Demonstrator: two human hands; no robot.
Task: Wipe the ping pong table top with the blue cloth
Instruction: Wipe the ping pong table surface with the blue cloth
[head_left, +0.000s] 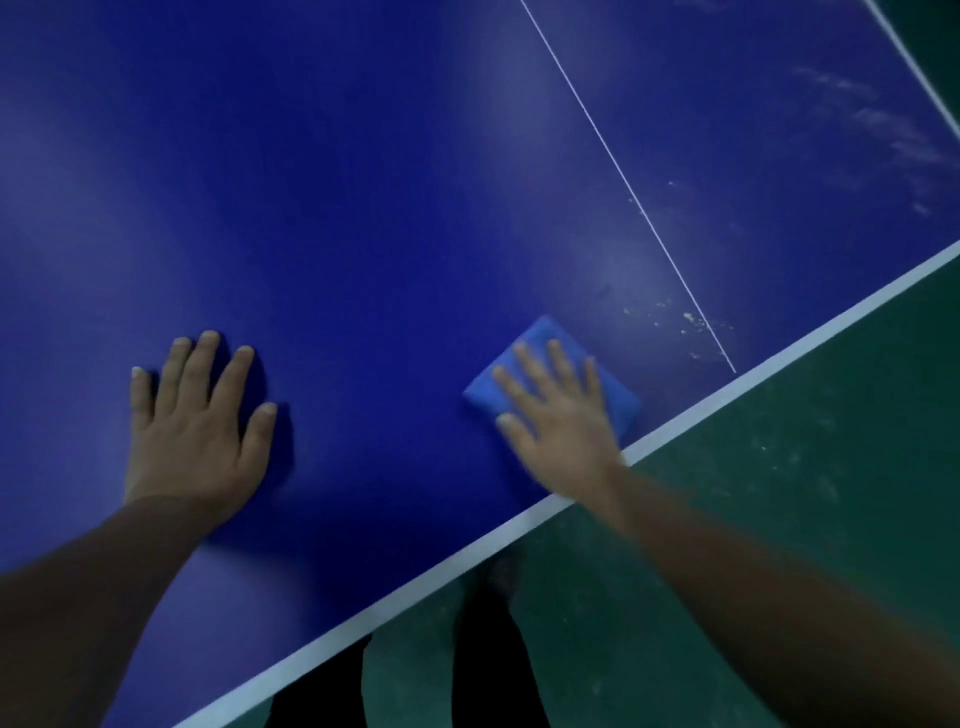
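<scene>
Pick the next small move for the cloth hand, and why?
Probably slide the blue cloth under the flat right hand toward the thin white centre line: pale specks lie beside it. The left hand lies flat on the table top.

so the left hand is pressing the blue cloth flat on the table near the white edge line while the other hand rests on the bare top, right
Not quite: the head view shows the right hand pressing the blue cloth flat on the table near the white edge line. The left hand is the one resting on the bare top.
</scene>
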